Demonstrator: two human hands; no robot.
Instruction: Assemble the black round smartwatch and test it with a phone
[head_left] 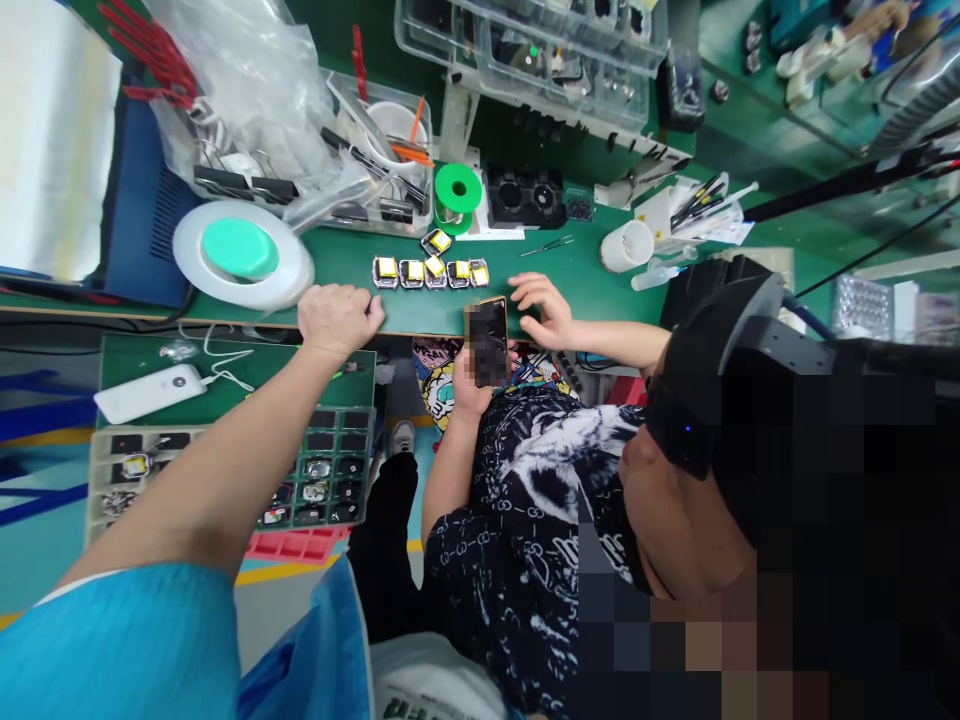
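The left hand (337, 318) rests at the edge of the green bench (420, 314), fingers curled loosely inward; whether anything sits inside them cannot be told. The right hand is out of view, so its state cannot be told. Beyond the left hand, to its right, five small, squarish dark-and-clear pieces with yellow-and-white tops (436, 273) lie in a row, a sixth matching piece (436, 242) just behind. A white, round roll with a turquoise centre (241, 248) lies to the left. Nearby, a co-worker's hand (471, 382) holds a dark phone (490, 342).
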